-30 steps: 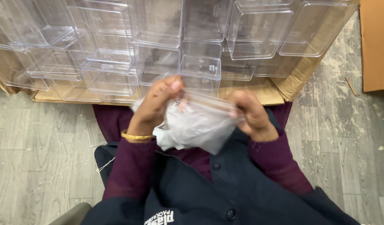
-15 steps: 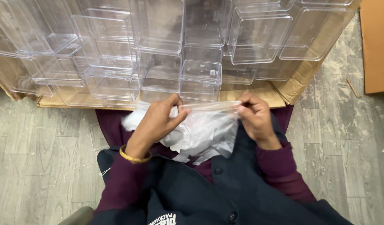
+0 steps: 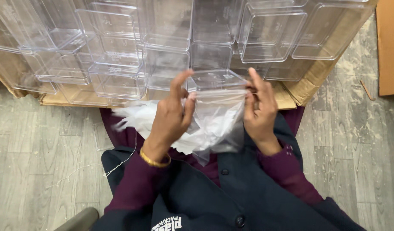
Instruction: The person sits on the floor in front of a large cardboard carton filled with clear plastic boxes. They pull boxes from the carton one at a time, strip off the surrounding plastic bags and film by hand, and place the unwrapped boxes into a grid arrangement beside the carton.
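My left hand (image 3: 171, 115) and my right hand (image 3: 260, 112) hold a thin clear plastic bag (image 3: 218, 119) between them, just above my lap. A small clear plastic box (image 3: 216, 79) sits at the bag's stretched mouth, partly inside it. My left thumb and fingers pinch the bag's left edge, with the forefinger raised. My right hand grips the right edge of the bag and the box. More crumpled white plastic bags (image 3: 137, 119) lie on my lap under my left hand. A gold bangle (image 3: 154, 161) circles my left wrist.
Several clear plastic boxes (image 3: 116, 47) are piled on flattened cardboard (image 3: 299, 87) right in front of me. Another cardboard sheet (image 3: 389, 47) lies at the far right on the grey wood-look floor (image 3: 39, 145). A thin white thread (image 3: 86, 169) trails at my left.
Both hands have lifted the bag and pulled its mouth wide. A clear box now sits at the bag's opening, where before there was only bunched plastic.
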A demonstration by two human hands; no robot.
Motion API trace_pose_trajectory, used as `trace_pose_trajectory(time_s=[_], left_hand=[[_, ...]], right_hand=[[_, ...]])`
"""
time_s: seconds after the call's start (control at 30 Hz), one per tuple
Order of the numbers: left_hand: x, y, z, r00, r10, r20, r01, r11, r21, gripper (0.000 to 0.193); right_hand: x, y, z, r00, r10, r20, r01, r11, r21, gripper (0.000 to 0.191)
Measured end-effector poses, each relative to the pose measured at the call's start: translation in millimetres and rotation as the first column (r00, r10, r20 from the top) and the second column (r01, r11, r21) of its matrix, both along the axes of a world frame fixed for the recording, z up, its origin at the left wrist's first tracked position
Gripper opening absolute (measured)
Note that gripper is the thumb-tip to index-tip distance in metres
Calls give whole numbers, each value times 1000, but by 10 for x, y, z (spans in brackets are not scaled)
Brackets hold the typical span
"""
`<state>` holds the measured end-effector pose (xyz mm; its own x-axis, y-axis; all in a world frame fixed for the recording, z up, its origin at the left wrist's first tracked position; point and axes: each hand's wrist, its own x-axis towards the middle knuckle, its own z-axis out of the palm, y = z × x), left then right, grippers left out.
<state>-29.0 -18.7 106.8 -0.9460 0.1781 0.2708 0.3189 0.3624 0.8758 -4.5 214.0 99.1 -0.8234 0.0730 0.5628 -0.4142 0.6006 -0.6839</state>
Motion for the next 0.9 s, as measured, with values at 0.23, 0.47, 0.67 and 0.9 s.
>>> trace_pose_trajectory(time_s=[0.23, 0.47, 0.67, 0.9], left_hand=[[-228, 68, -262, 988, -107, -107, 132, 957, 258, 22], [-297, 144, -427, 957, -208, 200, 75, 848, 525, 21], [-185, 109, -416, 956, -205, 209, 71, 856, 513, 20], [-203, 78, -423, 899, -236, 369, -36, 800, 599, 15]], right_hand=[[-119, 114, -185, 995, 102, -10, -102, 977, -190, 18], [-170, 207, -359, 899, 363, 246, 13, 538, -843, 11], [-95, 271, -316, 851, 472, 230, 35, 385, -922, 10], [-47, 278, -220, 810, 531, 249, 82, 317, -945, 14]])
